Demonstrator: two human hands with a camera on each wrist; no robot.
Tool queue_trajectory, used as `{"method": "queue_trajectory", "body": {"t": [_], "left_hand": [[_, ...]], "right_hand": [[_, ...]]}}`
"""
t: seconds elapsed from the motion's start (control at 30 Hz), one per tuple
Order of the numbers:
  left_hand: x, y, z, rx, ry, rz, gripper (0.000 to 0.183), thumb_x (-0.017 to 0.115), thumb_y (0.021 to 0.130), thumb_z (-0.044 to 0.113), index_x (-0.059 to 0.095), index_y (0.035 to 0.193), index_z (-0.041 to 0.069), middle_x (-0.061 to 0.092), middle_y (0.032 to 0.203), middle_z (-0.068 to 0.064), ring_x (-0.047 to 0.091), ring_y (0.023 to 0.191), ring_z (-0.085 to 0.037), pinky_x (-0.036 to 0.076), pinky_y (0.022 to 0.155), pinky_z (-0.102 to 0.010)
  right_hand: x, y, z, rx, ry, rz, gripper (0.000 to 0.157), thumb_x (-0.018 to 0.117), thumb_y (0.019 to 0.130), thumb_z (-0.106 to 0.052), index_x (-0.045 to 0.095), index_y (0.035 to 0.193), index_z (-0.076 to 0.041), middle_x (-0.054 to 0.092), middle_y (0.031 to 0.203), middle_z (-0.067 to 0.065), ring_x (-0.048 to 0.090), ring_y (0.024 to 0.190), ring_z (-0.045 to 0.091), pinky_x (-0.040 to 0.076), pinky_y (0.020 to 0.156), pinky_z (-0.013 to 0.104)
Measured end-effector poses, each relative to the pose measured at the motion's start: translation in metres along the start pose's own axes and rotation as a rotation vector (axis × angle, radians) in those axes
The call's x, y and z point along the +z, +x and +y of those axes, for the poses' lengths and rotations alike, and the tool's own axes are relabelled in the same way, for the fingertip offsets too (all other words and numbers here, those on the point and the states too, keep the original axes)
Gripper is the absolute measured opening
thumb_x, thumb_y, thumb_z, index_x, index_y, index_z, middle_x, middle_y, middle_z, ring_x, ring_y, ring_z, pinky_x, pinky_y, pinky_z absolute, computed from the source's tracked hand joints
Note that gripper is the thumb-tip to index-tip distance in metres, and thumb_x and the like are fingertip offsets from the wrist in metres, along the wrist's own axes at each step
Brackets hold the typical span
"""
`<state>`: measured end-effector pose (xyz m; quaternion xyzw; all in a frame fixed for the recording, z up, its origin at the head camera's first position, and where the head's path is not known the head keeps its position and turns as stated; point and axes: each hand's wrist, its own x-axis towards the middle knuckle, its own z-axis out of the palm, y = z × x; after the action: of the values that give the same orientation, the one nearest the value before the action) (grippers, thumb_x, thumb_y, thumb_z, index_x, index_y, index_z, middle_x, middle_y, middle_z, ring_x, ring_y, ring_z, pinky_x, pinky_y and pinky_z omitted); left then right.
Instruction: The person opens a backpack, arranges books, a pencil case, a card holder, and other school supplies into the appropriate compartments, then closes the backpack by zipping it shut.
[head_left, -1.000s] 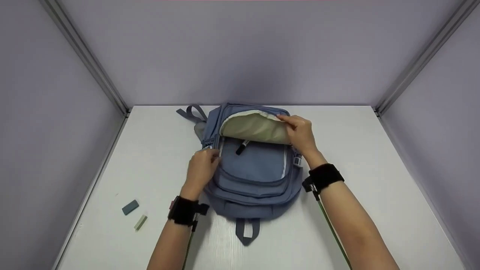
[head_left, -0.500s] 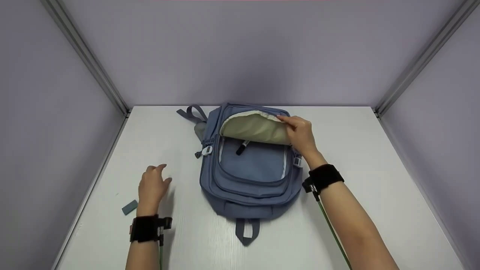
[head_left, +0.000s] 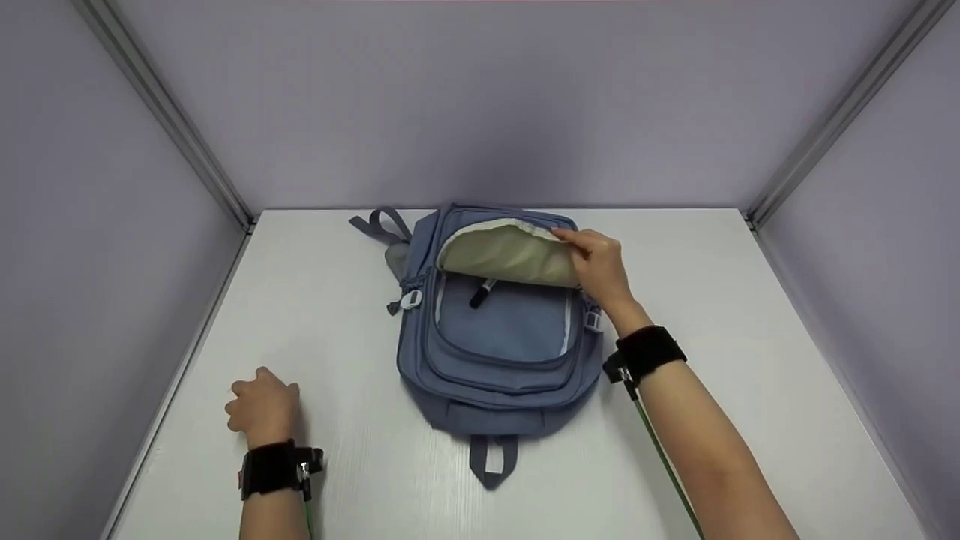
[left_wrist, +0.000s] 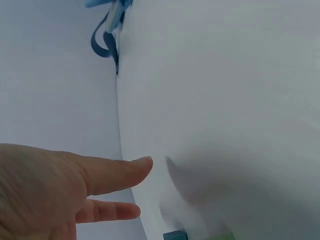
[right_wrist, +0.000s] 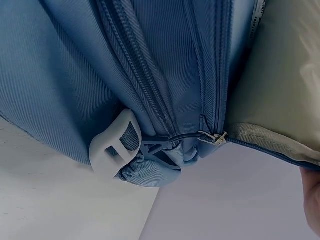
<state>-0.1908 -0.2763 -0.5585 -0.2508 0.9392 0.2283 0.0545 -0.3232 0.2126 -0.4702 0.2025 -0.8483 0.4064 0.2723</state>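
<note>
A blue backpack point(head_left: 495, 397) lies on the white table with its front pocket flap point(head_left: 502, 253) folded up, showing a pale green lining. My right hand point(head_left: 600, 270) pinches the upper right edge of that flap; only a bit of a finger shows in the right wrist view. A marker with a black cap point(head_left: 480, 296) pokes out from under the flap in the pocket. At the lower left, my left hand point(head_left: 262, 409) hovers over the table with fingers spread. Below it in the left wrist view are a dark teal block point(left_wrist: 175, 235) and a blurred pale green piece point(left_wrist: 224, 236).
Pale panels point(head_left: 480, 105) enclose the white table point(head_left: 337, 465) at the back and both sides. A strap point(head_left: 381, 225) and a white buckle point(head_left: 411, 300) stick out on the backpack's left side. Its top loop point(head_left: 493, 476) points toward me.
My left hand has left the backpack's left side and moved down and left, over the two small pieces, hiding them from the head view. The right hand keeps holding the flap.
</note>
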Motion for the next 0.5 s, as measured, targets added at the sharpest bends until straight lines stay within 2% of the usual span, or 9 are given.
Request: {"method": "queue_trajectory", "body": {"t": [0.07, 0.17, 0.3, 0.5], "left_hand": [[0.0, -0.001, -0.003, 0.004, 0.01, -0.003, 0.045, 0.054, 0.096, 0.013, 0.041, 0.122, -0.021, 0.036, 0.108, -0.051, 0.042, 0.098, -0.066, 0.045, 0.072, -0.067], [-0.001, -0.004, -0.009, -0.006, 0.014, -0.01, 0.035, 0.041, 0.098, 0.004, 0.039, 0.12, -0.024, 0.034, 0.106, -0.052, 0.041, 0.097, -0.065, 0.046, 0.068, -0.065], [-0.001, -0.005, -0.015, -0.027, 0.008, -0.019, 0.032, 0.028, 0.095, -0.006, 0.042, 0.118, -0.024, 0.036, 0.104, -0.049, 0.041, 0.098, -0.064, 0.046, 0.068, -0.064], [0.001, 0.0, -0.017, 0.038, -0.011, 0.055, 0.027, 0.037, 0.089, -0.011, 0.055, 0.104, -0.025, 0.045, 0.095, -0.046, 0.048, 0.093, -0.06, 0.05, 0.064, -0.063]], "right_hand": [[0.001, -0.001, 0.0, -0.004, 0.001, -0.001, 0.033, 0.058, 0.091, 0.011, 0.076, 0.11, -0.008, 0.072, 0.091, 0.01, 0.062, 0.073, 0.018, 0.043, 0.064, 0.024], [0.002, -0.002, 0.0, -0.009, 0.004, -0.006, 0.033, 0.057, 0.091, 0.011, 0.076, 0.111, -0.008, 0.072, 0.091, 0.01, 0.061, 0.071, 0.018, 0.043, 0.064, 0.024], [0.003, -0.003, 0.002, -0.016, 0.009, -0.008, 0.032, 0.058, 0.091, 0.01, 0.076, 0.11, -0.007, 0.072, 0.09, 0.01, 0.061, 0.071, 0.019, 0.044, 0.064, 0.025], [0.003, -0.003, 0.002, -0.022, -0.003, -0.006, 0.031, 0.058, 0.092, 0.011, 0.076, 0.11, -0.008, 0.072, 0.093, 0.01, 0.066, 0.077, 0.02, 0.047, 0.066, 0.026]]}}
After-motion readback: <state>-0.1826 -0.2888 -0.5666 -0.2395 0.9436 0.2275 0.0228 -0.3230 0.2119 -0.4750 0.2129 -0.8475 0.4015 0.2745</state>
